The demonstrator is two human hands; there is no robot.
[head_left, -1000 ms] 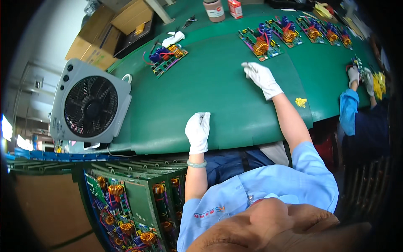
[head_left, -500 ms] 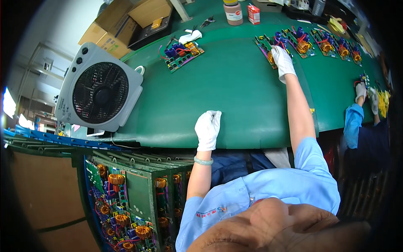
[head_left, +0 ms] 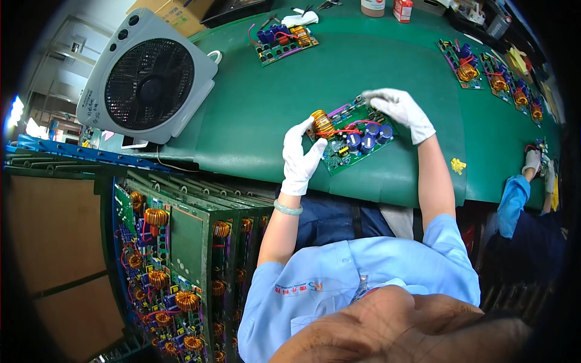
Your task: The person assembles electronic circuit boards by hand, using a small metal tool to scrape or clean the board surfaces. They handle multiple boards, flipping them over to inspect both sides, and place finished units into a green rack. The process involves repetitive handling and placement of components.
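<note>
A green circuit board (head_left: 357, 153) with a copper-wound coil, blue capacitors and red wires is in front of me, tilted on the green table mat. My gloved left hand (head_left: 301, 156) grips its left edge beside the coil (head_left: 322, 124), with thumb and fingers on either side of that end. Over the far right corner of the board, my gloved right hand (head_left: 400, 111) has its fingers stretched out, the tips at the edge. Whether those tips press on the board, I cannot tell. Both gloves are white.
A grey box fan (head_left: 148, 81) stands at the left. Another board (head_left: 284, 43) lies at the back, beside a white cloth (head_left: 301, 19). Several boards (head_left: 465, 68) line the right side. A rack (head_left: 190, 257) of boards is below left. A co-worker's hand (head_left: 532, 160) is far right.
My right hand has come back from the row at the right, and a board is now in front of me. My left hand has moved up to that board and taken its left edge.
</note>
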